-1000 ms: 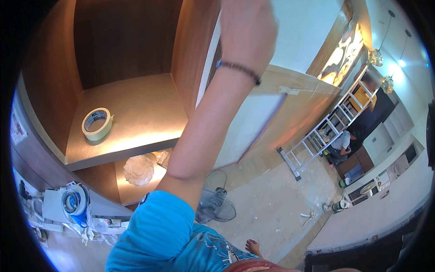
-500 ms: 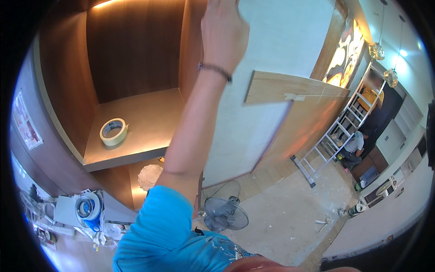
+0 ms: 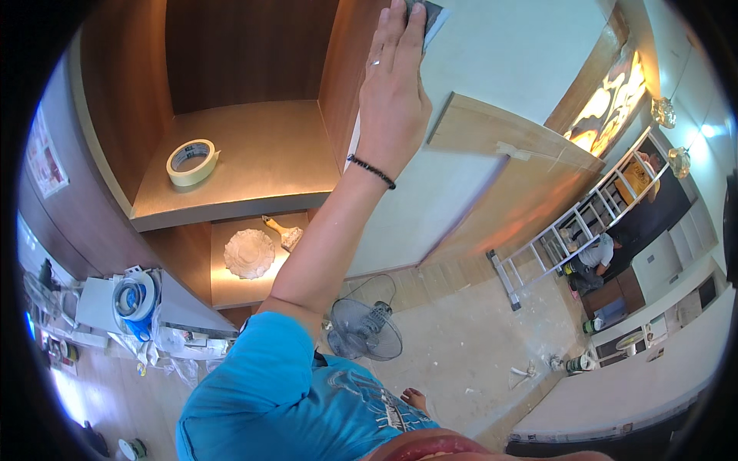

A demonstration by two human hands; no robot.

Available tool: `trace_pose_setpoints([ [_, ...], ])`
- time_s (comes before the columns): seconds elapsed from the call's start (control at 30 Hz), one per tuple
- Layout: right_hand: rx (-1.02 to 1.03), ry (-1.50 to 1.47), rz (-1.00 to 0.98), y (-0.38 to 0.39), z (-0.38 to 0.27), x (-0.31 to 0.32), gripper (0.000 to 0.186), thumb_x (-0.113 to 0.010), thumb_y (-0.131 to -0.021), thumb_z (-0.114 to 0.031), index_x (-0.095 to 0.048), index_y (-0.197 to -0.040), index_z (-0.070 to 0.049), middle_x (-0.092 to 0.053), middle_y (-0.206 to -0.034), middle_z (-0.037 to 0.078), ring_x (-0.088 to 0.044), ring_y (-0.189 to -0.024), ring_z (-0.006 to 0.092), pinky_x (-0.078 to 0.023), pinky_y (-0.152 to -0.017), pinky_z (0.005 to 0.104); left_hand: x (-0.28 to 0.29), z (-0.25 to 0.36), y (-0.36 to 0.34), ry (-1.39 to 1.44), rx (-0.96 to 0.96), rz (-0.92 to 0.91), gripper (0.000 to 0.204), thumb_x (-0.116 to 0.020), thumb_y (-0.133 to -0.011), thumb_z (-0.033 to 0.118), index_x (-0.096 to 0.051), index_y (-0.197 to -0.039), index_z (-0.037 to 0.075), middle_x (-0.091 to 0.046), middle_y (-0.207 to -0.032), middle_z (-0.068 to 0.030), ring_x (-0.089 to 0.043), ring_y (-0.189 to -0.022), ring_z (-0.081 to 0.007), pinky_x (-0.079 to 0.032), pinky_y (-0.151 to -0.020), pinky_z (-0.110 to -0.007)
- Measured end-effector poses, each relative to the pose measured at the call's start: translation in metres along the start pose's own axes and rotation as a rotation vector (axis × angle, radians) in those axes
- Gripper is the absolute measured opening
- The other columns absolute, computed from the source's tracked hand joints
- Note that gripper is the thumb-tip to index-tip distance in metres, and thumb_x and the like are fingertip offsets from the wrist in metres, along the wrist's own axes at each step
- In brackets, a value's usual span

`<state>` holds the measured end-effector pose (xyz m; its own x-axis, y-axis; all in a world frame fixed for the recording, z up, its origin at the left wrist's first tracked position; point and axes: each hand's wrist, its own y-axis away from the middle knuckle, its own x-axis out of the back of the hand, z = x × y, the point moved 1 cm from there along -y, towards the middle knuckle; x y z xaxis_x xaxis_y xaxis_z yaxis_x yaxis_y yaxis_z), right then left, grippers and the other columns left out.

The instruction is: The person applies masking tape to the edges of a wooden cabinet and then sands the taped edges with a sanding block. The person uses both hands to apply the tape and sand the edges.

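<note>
My left arm, in a blue sleeve with a dark beaded bracelet, reaches up to the pale wall beside an open wooden cabinet. On that wall, near the cabinet's edge, my left hand lies with its fingers stretched and pressed over a dark grey piece with a light edge, apparently sandpaper. The upper frame edge cuts off part of it. My right hand is out of view. On the cabinet shelf lies a roll of cream masking tape. A yellow-handled brush and a pale, lumpy round thing rest lower down.
A standing fan is on the floor below my arm. Wooden boards cover part of the wall. Further right, two people are at an aluminium ladder. Coiled hose and clutter stand at left.
The whole view has shifted, bringing the fingers and the grey piece into sight at the top. The brush on the lower shelf now shows from behind my arm.
</note>
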<state>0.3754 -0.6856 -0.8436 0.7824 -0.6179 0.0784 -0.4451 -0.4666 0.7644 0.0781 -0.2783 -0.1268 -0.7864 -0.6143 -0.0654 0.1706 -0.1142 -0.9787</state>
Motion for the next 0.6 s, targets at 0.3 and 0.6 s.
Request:
trace_pose_setpoints([
  [0.3,-0.04,0.164,-0.079,0.014,-0.03,0.001,0.045,-0.066,-0.102,-0.023,-0.054,-0.141,-0.004,-0.069,-0.122,0.011,-0.071,-0.109,0.0289,-0.059,-0.086,0.042,-0.003,-0.007,0.069,0.064,0.121,0.015,0.066,-0.049,-0.088,-0.015,-0.05,-0.15,0.007,-0.044,-0.158,-0.0207,-0.042,-0.145,-0.0395,-0.041,-0.115,-0.044],
  [0.6,-0.034,0.302,-0.099,0.047,-0.037,0.02,0.047,-0.066,-0.102,-0.024,-0.053,-0.144,-0.006,-0.068,-0.127,0.009,-0.069,-0.114,0.0259,-0.056,-0.091,0.0406,-0.002,-0.01,0.071,0.246,0.225,-0.053,0.082,-0.047,-0.077,-0.018,-0.043,-0.155,0.006,-0.04,-0.161,-0.0207,-0.037,-0.149,-0.0384,-0.033,-0.121,-0.048],
])
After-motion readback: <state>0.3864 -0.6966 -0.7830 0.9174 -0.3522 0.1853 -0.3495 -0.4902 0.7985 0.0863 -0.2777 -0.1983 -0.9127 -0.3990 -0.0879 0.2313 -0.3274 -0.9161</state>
